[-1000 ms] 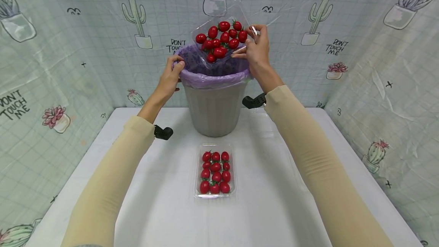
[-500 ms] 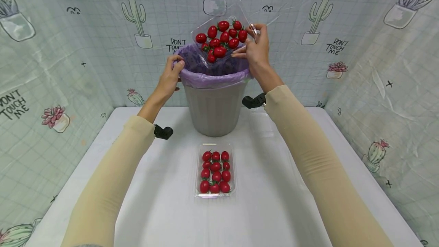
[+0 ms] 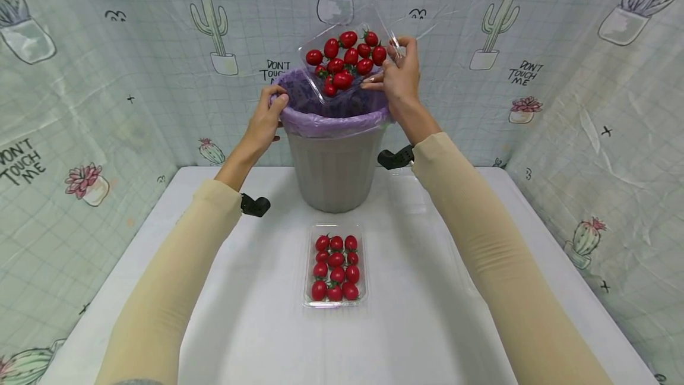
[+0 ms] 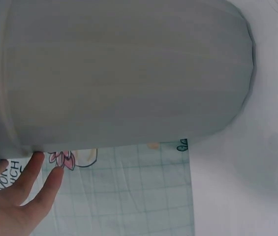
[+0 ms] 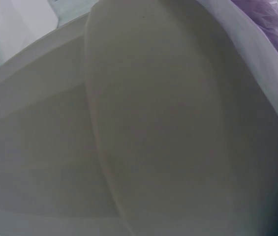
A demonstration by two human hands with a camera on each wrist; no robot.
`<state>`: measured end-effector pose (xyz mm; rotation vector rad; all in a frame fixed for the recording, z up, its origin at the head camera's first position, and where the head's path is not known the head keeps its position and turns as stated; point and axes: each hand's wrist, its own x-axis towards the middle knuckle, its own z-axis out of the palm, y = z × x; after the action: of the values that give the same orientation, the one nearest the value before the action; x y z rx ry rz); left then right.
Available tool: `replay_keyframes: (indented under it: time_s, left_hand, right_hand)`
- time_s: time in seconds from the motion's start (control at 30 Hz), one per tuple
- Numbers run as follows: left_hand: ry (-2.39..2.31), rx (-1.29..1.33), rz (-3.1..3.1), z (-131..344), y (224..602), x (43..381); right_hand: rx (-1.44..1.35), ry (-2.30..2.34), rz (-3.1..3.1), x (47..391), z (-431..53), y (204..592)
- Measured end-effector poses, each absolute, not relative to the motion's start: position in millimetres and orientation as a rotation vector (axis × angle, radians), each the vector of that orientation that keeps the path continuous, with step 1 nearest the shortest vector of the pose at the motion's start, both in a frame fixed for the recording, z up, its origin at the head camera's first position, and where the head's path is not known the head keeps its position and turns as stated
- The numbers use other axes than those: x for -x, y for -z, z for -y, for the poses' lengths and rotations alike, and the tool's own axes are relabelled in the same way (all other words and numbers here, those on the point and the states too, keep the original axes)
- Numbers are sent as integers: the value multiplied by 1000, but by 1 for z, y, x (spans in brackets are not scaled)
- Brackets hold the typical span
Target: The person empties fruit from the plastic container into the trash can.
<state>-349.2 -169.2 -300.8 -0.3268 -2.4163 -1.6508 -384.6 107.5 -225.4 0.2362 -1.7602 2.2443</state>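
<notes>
My left hand [image 3: 265, 115] grips the left rim of a grey trash bin [image 3: 336, 165] lined with a purple bag [image 3: 336, 126]. In the left wrist view, several fingertips [image 4: 55, 176] lie along the outside of the bin [image 4: 129, 73]. Above the bin's mouth, my right hand [image 3: 402, 79] holds a clear plastic container [image 3: 320, 40] by its right side. That container is tilted, and several cherry tomatoes [image 3: 350, 56] lie in it. The right wrist view shows the bin's wall [image 5: 168, 123] and some purple bag [image 5: 269, 24], with the right hand out of sight.
A second clear container [image 3: 310, 266] holding cherry tomatoes in rows [image 3: 336, 275] sits on the white table [image 3: 256, 314] in front of the bin. Faint clear plastic [image 3: 408, 192] lies at the right, partly behind the right arm. A patterned curtain [image 3: 160, 46] hangs around the table.
A few tomatoes have shifted slightly inside the tilted container. Both hands keep their places, and the container on the table stays put.
</notes>
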Motion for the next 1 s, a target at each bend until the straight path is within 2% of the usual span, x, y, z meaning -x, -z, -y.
replay_keyframes:
  time_s: [1.0]
  left_hand:
    - [1652,332,2429,171,302,351]
  right_hand:
    - [-139,-2110,1887,380,-104,225]
